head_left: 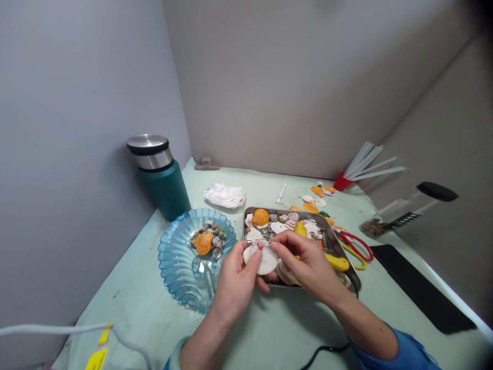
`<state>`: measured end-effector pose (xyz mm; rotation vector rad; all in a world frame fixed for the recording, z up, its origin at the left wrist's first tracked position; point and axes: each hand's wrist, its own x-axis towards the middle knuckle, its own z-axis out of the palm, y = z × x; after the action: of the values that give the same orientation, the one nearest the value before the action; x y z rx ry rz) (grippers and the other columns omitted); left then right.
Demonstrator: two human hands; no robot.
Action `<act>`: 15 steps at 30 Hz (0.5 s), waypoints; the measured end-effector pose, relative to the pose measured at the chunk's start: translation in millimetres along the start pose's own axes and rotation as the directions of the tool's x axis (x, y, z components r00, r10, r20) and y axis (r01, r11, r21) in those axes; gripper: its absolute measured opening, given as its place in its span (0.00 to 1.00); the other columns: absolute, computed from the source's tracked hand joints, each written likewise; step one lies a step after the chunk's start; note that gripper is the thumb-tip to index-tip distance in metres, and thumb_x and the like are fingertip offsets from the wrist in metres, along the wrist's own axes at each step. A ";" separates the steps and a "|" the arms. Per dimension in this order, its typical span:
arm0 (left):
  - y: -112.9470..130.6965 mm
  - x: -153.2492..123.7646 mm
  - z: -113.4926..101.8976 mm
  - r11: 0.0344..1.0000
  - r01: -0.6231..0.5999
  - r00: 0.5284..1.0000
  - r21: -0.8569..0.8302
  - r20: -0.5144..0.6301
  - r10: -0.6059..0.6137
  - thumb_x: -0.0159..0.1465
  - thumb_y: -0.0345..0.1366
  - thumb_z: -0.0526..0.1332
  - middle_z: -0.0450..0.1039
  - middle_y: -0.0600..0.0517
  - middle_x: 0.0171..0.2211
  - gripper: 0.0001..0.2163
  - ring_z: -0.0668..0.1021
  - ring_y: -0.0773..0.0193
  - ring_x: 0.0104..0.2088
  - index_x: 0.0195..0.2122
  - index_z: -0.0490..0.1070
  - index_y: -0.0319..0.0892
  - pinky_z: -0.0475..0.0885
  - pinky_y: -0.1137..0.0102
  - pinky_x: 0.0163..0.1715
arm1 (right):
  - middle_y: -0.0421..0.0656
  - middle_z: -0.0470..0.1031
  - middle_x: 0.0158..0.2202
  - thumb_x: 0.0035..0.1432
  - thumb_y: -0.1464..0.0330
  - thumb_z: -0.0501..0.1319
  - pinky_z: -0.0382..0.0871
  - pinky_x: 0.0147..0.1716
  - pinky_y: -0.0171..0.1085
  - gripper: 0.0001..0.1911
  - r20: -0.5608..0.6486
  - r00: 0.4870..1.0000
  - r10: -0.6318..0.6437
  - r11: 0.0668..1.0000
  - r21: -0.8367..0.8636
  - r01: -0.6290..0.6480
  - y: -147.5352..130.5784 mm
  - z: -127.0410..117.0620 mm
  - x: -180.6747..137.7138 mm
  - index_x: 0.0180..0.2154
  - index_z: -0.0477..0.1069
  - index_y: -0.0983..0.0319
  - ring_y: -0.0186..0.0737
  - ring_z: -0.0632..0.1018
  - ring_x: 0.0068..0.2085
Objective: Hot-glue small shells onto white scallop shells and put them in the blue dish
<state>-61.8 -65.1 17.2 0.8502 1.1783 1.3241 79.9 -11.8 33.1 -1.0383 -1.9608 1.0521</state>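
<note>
Both my hands meet over the front edge of a metal tray filled with several coloured shells. My left hand grips a white scallop shell from its left side, thumb on top. My right hand pinches the same shell's upper right edge with fingertips pressed together, near a small red mark. A yellow-handled tool lies in the tray just behind my right hand. Left of the tray stands a blue glass shell-shaped dish holding an orange shell and several small shells.
A teal flask with a steel lid stands at the back left. A crumpled tissue, a white marker, loose shells, red-handled scissors, a clear jar, a black pad and a brown hair clip lie around.
</note>
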 end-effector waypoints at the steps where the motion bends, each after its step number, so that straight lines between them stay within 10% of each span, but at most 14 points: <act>1: 1.7 -0.3 -3.3 1.000 -0.004 1.000 -0.007 0.004 0.004 0.59 0.41 0.60 0.73 0.52 0.29 0.12 0.77 0.66 0.22 0.38 0.65 0.38 0.70 0.77 0.14 | 0.37 0.68 0.24 0.61 0.63 0.56 0.61 0.23 0.31 0.10 -0.009 1.000 0.008 1.000 0.009 -0.008 -0.5 3.8 0.8 0.30 0.68 0.62 0.32 0.68 0.24; 15: 5.6 10.3 -12.3 0.998 0.054 0.997 -0.041 0.056 -0.051 0.59 0.45 0.61 0.73 0.51 0.26 0.15 0.75 0.69 0.19 0.37 0.68 0.36 0.68 0.78 0.13 | 0.39 0.68 0.26 0.64 0.68 0.54 0.60 0.30 0.32 0.11 -0.169 0.969 -0.179 0.971 -0.190 0.146 3.6 19.4 2.8 0.29 0.67 0.62 0.33 0.68 0.28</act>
<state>-76.4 -56.4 18.1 0.8147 1.1181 1.2709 63.8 -14.6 21.8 -1.0090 -1.9745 0.6770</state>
